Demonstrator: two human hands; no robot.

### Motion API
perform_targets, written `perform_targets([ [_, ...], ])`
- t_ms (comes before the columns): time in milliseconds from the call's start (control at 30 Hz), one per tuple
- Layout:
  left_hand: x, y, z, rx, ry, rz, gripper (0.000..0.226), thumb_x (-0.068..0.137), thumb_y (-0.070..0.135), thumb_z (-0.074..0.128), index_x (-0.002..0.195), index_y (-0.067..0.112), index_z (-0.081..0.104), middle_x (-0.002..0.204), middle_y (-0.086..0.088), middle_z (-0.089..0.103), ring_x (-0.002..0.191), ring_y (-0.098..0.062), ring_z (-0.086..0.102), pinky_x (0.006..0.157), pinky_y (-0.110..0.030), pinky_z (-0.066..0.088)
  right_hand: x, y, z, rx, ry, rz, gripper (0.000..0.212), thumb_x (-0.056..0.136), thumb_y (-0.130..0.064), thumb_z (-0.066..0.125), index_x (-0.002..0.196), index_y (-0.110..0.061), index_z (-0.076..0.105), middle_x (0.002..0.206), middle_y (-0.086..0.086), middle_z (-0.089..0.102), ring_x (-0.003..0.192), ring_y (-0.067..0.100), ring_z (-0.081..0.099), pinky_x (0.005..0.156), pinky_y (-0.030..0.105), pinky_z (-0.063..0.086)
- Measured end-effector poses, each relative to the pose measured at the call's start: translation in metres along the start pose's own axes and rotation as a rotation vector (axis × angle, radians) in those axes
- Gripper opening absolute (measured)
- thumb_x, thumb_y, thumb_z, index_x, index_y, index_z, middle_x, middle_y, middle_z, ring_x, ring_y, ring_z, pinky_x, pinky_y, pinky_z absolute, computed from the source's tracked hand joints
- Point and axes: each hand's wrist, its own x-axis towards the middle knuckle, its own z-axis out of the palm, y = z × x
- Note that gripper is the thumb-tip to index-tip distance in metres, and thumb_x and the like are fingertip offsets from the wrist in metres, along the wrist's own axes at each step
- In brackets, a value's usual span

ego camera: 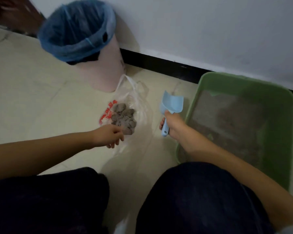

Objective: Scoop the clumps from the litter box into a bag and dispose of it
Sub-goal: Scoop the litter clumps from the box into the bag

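Open floor (pixel 32 102) left of the bag (pixel 125 115), bin (pixel 107 71) blocking behind it, litter box (pixel 277 132) walling the right

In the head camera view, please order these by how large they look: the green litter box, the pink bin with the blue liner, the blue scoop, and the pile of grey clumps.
1. Green plastic litter box, though it lies nearer the camera
2. Pink round bin with blue liner
3. Light blue plastic scoop and pile of grey clumps: look alike, not ranked
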Motion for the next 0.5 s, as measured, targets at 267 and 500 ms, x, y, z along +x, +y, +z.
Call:
perform_targets([
  [267,0.035,-0.042,-0.028,-0.102,0.192,0.022,0.025,0.096,0.017,0.043,0.093,-0.001,0.061,0.071,-0.005,0.058,0.058,-0.017,0.054,0.054,-0.023,0.045,0.028,0.045,-0.003,-0.276,0.201,0.106,0.025,0.102,-0.016,0.033,0.123,-0.006,0.042,0.071,0.005,0.04,0.058,0.015,0.042,0.055,0.028,0.041],
  [500,0.06,-0.058,-0.015,0.396,0.083,0.321,0.029,0.096,0.026,0.044,0.071,0.014,0.047,0.072,-0.005,0.055,0.066,-0.019,0.05,0.063,-0.029,0.037,0.047,0.061,-0.007,-0.274,0.302,0.249,0.02,0.095,-0.002,0.038,0.079,-0.01,0.047,0.087,0.01,0.046,0.081,0.025,0.047,0.081,0.036,0.044],
])
